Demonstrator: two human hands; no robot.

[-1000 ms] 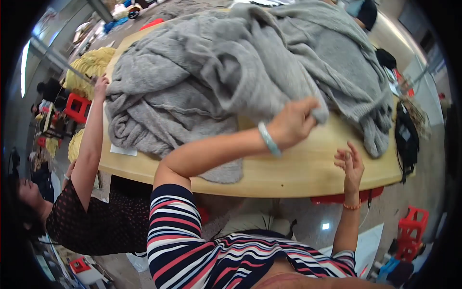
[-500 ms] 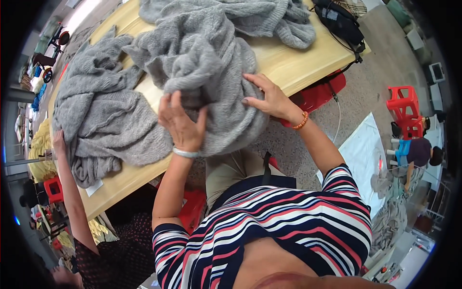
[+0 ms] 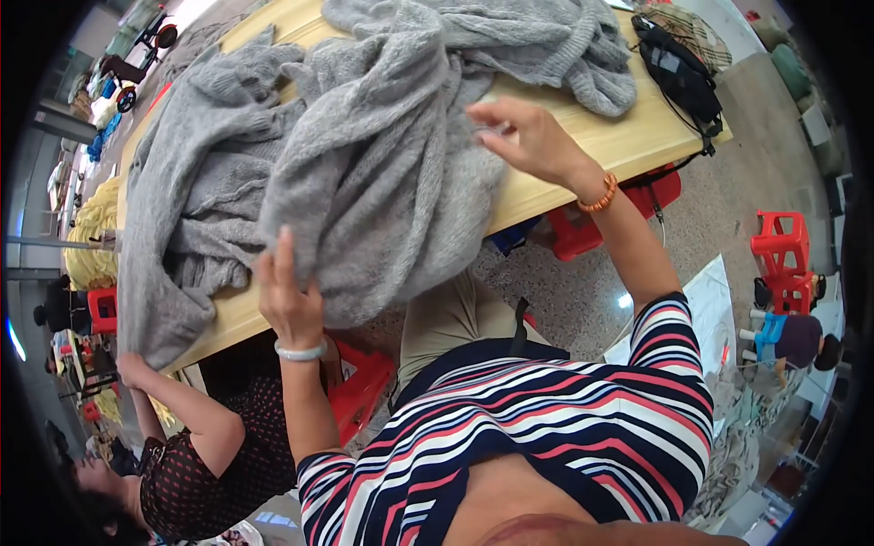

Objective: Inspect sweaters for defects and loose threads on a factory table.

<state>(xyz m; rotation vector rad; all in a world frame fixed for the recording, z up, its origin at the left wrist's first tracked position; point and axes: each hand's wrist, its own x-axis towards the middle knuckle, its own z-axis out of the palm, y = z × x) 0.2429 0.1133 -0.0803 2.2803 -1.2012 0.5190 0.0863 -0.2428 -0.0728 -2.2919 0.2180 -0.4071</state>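
A grey knitted garment point(image 3: 382, 191) lies bunched in front of me, its near edge draping over the edge of the pale wooden table point(image 3: 228, 320). My left hand point(image 3: 291, 300) is at its near left edge, fingers stretched out against the knit and slightly blurred. My right hand point(image 3: 533, 144) is raised beside the garment's right side, thumb and fingers apart with nothing between them. To the left, a co-worker's hands point(image 3: 137, 369) are at the lower end of another grey knitted piece point(image 3: 173, 264).
More grey knitwear point(image 3: 555, 45) is heaped at the far side. A black bag point(image 3: 678, 68) with a strap lies at the table's right end. Red stools point(image 3: 781, 241) stand on the floor at right, and a white sheet point(image 3: 715, 296) lies there. The co-worker point(image 3: 228, 455) sits close on my left.
My right hand has lifted off the garment. My left hand has moved left and nearer to me, and the garment is spread wider. The co-worker has leaned in and pulled the left piece nearer.
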